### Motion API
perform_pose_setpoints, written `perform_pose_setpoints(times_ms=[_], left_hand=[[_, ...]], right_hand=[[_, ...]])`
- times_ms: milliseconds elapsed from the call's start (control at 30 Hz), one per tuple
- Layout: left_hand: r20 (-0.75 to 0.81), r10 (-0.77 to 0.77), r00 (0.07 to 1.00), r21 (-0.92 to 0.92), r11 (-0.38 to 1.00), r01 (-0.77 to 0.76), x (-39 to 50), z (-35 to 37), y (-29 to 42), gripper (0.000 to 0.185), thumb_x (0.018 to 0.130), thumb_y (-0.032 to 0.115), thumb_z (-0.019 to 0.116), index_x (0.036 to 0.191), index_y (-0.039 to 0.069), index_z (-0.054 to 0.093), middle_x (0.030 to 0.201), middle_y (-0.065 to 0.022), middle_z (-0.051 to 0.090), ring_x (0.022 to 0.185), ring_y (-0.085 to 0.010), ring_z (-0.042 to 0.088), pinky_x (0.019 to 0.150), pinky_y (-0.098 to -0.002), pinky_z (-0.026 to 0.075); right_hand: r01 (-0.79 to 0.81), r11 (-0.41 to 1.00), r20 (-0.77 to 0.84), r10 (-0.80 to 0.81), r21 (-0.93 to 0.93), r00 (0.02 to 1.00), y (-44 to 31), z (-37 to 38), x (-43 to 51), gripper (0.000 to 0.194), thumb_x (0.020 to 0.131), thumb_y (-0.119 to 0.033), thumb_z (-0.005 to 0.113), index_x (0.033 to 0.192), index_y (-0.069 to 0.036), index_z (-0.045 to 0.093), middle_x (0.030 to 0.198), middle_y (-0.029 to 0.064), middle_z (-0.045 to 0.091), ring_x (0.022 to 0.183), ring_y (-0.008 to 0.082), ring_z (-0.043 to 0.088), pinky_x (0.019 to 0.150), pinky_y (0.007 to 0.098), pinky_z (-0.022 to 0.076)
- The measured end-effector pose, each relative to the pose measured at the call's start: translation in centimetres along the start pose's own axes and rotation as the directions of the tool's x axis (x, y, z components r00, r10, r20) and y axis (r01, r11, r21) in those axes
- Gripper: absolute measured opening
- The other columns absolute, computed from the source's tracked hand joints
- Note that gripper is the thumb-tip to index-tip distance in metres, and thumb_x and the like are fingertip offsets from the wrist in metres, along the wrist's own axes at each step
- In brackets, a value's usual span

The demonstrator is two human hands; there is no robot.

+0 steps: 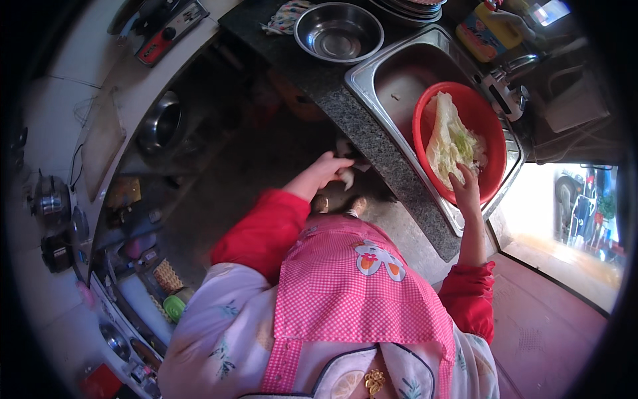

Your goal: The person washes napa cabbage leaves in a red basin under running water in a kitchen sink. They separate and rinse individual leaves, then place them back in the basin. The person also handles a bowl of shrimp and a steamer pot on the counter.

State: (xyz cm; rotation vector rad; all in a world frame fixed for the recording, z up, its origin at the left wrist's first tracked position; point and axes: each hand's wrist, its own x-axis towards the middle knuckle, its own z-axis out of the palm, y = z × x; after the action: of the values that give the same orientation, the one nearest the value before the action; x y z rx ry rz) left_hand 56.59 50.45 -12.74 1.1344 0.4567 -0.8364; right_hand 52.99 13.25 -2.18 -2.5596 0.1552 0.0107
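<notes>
My right hand (467, 187) reaches over the near rim of a red plastic basin (498, 182), its fingers apart at the lower end of some pale cabbage leaves (448, 134). The basin sits tilted in a stainless-steel sink (398, 75), and the leaves inside are whitish with a light green patch. Left of the counter edge, my left hand (329, 168) hangs lower, over the floor area. Its fingers are closed on a small pale scrap (347, 178), which looks like a bit of leaf. A small fragment (395, 96) lies on the sink bottom.
The granite counter edge (369, 134) runs between my hands. A steel bowl (339, 35) and stacked dishes (408, 10) stand beyond the sink. The faucet (503, 90) and a yellow bottle (486, 32) are behind it. Shelves with cookware line the left; a bright window is right.
</notes>
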Motion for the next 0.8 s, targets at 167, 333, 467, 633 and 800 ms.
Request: perform_pose_setpoints(times_ms=[167, 333, 467, 633, 800], left_hand=[[-0.316, -0.03, 0.948, 0.319, 0.938, 0.136, 1.2, 1.1, 1.9, 0.04, 0.074, 0.023, 0.07, 0.101, 0.0, 0.052, 0.094, -0.011, 0.054, 0.088, -0.0233, 0.053, 0.073, -0.04, 0.046], [-0.506, 0.38, 0.775, 0.161, 0.924, -0.348, -4.4, 0.5, 1.8, 0.04, 0.084, 0.012, 0.057, 0.121, 0.001, 0.048, 0.106, -0.0072, 0.058, 0.089, -0.0119, 0.056, 0.072, -0.0256, 0.048], [-0.266, 0.632, 0.728, 0.292, 0.773, -0.564, -7.2, 7.6, 4.7, 0.024, 0.089, 0.008, 0.052, 0.113, 0.004, 0.052, 0.105, -0.0058, 0.059, 0.089, -0.0117, 0.058, 0.073, -0.0237, 0.047], [0.08, 0.485, 0.871, 0.151, 0.857, -0.492, -4.6, 19.4, 6.9, 0.032, 0.088, 0.009, 0.055, 0.118, 0.002, 0.049, 0.112, -0.0095, 0.055, 0.095, -0.0159, 0.057, 0.076, -0.0266, 0.048], [-0.033, 0.254, 0.967, 0.069, 0.965, -0.251, 4.6, 24.8, 5.8, 0.076, 0.08, 0.02, 0.067, 0.138, 0.006, 0.021, 0.134, -0.0139, 0.034, 0.121, -0.0226, 0.038, 0.096, -0.0377, 0.036]], right_hand=[[0.022, 0.999, -0.108, -0.024, -0.025, 0.994, 1.4, -1.6, 1.0, 0.039, 0.081, -0.021, 0.065, 0.115, -0.003, 0.057, 0.12, 0.0183, 0.054, 0.115, 0.0321, 0.047, 0.099, 0.0387, 0.0354], [0.072, 0.948, 0.073, -0.052, -0.309, 0.996, 3.2, 0.3, 5.5, 0.081, 0.074, -0.04, 0.069, 0.139, -0.014, 0.027, 0.141, 0.0186, 0.027, 0.13, 0.0369, 0.025, 0.103, 0.052, 0.0252], [-0.02, 0.911, 0.316, 0.163, -0.412, 0.934, 3.0, 4.5, 7.9, 0.108, 0.064, -0.058, 0.069, 0.145, -0.026, 0.006, 0.151, 0.0137, -0.004, 0.137, 0.0399, -0.003, 0.103, 0.0632, 0.0141], [-0.119, 0.908, 0.15, 0.194, -0.402, 0.97, 4.9, 6.6, 9.8, 0.099, 0.065, -0.039, 0.075, 0.143, -0.023, 0.017, 0.148, 0.0174, 0.009, 0.134, 0.0433, 0.012, 0.101, 0.0539, 0.0308], [0.066, 0.957, 0.424, -0.186, 0.283, 0.886, 8.9, 1.3, 13.5, 0.071, 0.07, -0.029, 0.073, 0.131, -0.013, 0.042, 0.129, 0.0193, 0.043, 0.119, 0.035, 0.042, 0.099, 0.0388, 0.0364]])
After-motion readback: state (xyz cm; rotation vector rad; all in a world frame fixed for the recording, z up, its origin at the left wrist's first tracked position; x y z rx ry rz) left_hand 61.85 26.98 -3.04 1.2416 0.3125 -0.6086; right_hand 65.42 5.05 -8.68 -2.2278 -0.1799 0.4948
